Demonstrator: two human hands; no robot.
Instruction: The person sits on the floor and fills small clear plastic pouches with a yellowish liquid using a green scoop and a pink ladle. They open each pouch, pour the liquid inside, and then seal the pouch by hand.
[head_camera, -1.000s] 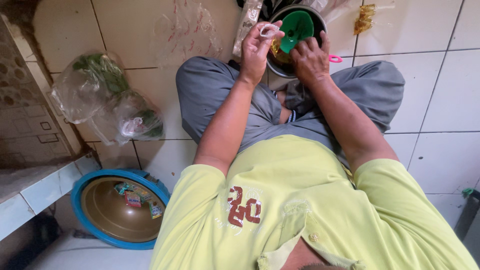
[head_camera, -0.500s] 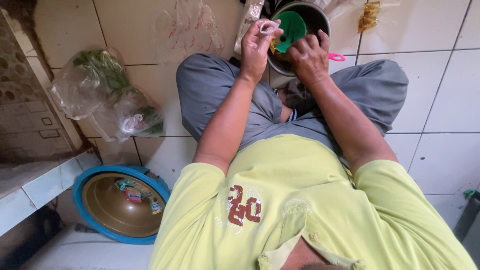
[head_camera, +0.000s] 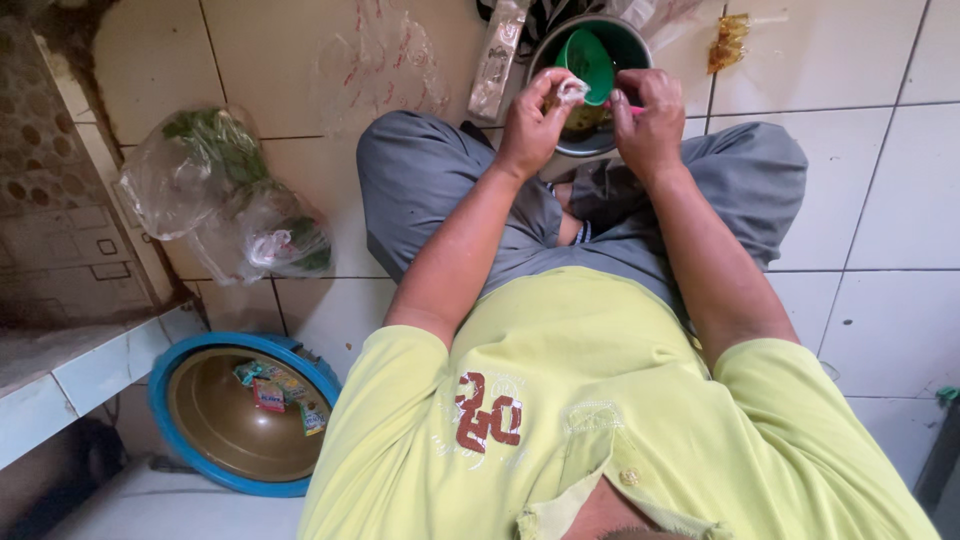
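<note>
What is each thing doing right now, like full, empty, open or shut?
left hand: pinching a small whitish piece over the pot.
right hand: fingers curled at the pot's rim.
metal pot: open, green scoop inside.
plastic bag of greens: lying on the floor.
blue-rimmed bowl: holds small packets.

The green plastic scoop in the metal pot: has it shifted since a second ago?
No clear move. The green plastic scoop sits at the same spot inside the round metal pot, just above the left hand.

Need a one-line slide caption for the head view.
Seated on floor tiles, left hand pinches a pale scrap; right hand over metal pot.
</note>
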